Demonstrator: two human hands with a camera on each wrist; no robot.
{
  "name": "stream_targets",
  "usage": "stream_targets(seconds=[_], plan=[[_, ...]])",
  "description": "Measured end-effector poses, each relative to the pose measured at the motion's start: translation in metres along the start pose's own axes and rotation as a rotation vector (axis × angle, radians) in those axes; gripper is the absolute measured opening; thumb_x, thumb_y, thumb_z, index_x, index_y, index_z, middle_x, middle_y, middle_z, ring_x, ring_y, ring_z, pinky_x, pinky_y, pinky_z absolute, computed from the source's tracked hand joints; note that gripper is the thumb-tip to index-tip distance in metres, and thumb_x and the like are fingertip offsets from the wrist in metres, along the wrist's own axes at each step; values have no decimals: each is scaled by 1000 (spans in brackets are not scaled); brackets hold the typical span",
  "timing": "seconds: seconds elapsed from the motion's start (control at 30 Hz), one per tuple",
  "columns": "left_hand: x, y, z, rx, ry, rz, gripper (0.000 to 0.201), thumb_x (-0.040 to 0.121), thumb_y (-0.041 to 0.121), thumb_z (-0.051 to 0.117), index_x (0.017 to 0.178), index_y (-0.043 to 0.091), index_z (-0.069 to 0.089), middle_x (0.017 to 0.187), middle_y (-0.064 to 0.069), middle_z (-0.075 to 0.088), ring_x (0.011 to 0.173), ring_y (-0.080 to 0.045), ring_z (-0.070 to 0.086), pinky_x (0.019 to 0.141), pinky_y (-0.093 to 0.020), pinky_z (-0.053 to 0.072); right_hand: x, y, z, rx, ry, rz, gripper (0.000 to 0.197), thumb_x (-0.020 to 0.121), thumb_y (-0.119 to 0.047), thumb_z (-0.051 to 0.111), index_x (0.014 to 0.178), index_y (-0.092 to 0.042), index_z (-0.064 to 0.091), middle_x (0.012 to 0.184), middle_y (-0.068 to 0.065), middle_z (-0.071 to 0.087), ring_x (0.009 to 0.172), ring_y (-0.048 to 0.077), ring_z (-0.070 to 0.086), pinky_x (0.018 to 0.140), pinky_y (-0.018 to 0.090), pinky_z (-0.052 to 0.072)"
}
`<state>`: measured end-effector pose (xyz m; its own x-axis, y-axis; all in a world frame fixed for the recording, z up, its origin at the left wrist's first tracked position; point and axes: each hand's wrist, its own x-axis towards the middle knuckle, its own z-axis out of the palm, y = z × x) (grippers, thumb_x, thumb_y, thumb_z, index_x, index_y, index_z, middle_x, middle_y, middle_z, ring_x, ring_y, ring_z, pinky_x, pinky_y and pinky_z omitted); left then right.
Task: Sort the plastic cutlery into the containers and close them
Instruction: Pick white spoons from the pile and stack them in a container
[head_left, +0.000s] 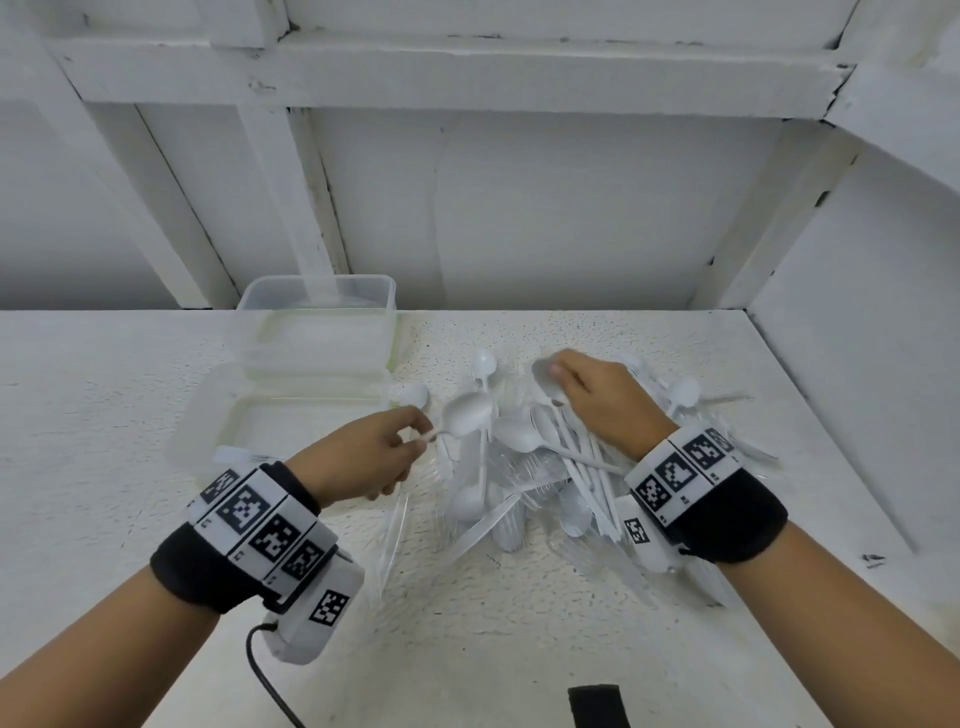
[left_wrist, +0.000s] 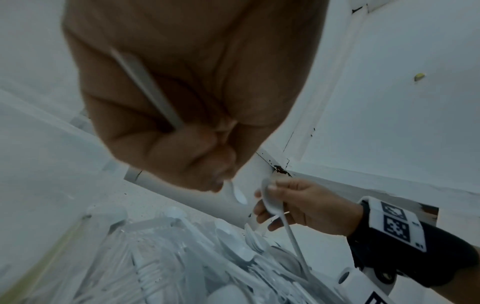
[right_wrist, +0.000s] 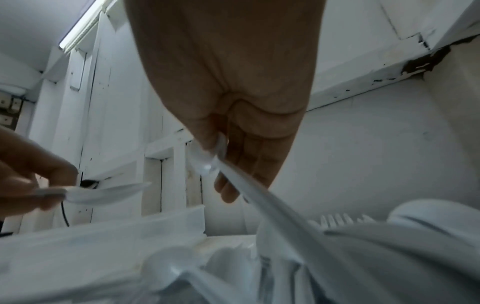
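Plastic cutlery (head_left: 524, 467), white spoons mixed with clear forks and knives, lies heaped mid-table (head_left: 675, 649). The left hand (head_left: 363, 452) pinches a white spoon (head_left: 465, 415) by its handle end, bowl pointing right. The right hand (head_left: 602, 400) grips another spoon (head_left: 550, 387) by the bowl at the heap's far side. Clear containers (head_left: 317, 322) stand far left, just beside the heap.

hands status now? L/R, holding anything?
Left hand: pinching a white spoon by its handle end.
Right hand: gripping another white spoon at the bowl, above the cutlery pile.
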<state>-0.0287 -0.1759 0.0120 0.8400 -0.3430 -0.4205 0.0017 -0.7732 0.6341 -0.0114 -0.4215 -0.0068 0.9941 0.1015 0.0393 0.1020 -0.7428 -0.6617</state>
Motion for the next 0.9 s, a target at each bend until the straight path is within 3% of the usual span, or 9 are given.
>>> stream_targets(seconds=[0.07, 0.13, 0.23, 0.37, 0.43, 0.5, 0.57, 0.7, 0.9], plan=[[4, 4, 0, -171, 61, -1, 13, 98, 14, 40, 98, 24, 48, 70, 0, 58, 54, -10, 49, 51, -20, 41, -3, -9, -9, 263, 162, -9, 25, 101, -26, 34, 114, -19, 54, 77, 6, 60, 59, 15, 59, 63, 34, 52], [13, 9, 2, -317, 132, -26, 15, 96, 8, 39, 98, 19, 49, 73, -3, 58, 57, -14, 46, 50, -23, 38, -5, -16, -17, 253, 268, -51, 27, 100, -33, 35, 120, -27, 52, 74, 6, 59, 58, 20, 57, 64, 35, 52], [30, 20, 4, -453, 237, -50, 9, 94, 9, 40, 97, 11, 49, 69, -4, 48, 56, -14, 35, 48, -23, 28, -1, -14, -15, -20, 77, -24, 44, 93, -41, 49, 132, -24, 37, 71, 4, 56, 52, 10, 48, 60, 28, 45], [59, 33, 7, -508, 251, -63, 16, 92, 9, 43, 77, 13, 41, 63, -3, 32, 50, -13, 26, 41, -20, 21, 0, 0, 7, -291, -178, 81, 55, 82, -31, 69, 123, -9, 39, 102, 8, 59, 83, 20, 59, 66, 25, 42], [78, 36, 9, -471, 245, -88, 22, 90, 6, 44, 71, 14, 38, 60, -2, 28, 48, -13, 24, 41, -20, 21, -3, 6, 17, -421, -272, 56, 39, 82, -28, 68, 110, -6, 52, 101, 9, 60, 90, 24, 60, 67, 26, 42], [98, 38, 12, -349, 262, -130, 21, 88, 7, 46, 69, 10, 40, 59, -3, 33, 49, -15, 30, 45, -21, 25, -7, 8, 21, -474, -308, 56, 17, 84, -23, 61, 80, -8, 55, 83, 6, 58, 83, 26, 60, 58, 25, 39], [114, 38, 16, -177, 279, -167, 26, 89, 13, 48, 64, 9, 42, 59, -4, 40, 52, -17, 38, 52, -24, 33, -10, 10, 23, -517, -305, 61, 32, 85, -19, 56, 59, -15, 39, 66, -1, 42, 71, 24, 55, 49, 23, 31], [137, 37, 27, 35, 285, -191, 34, 90, 22, 52, 61, 11, 39, 59, -2, 43, 67, -24, 47, 53, -24, 32, -9, 10, 19, -459, -285, 87, 34, 88, -23, 53, 58, -16, 39, 64, 0, 47, 67, 21, 52, 50, 24, 32], [148, 33, 37, 150, 205, -215, 30, 84, 28, 63, 70, 8, 45, 69, -5, 49, 72, -23, 50, 59, -24, 37, -19, 2, -15, -152, -117, 94, 14, 88, -23, 59, 87, -9, 58, 75, -1, 58, 71, 16, 55, 61, 25, 39]])
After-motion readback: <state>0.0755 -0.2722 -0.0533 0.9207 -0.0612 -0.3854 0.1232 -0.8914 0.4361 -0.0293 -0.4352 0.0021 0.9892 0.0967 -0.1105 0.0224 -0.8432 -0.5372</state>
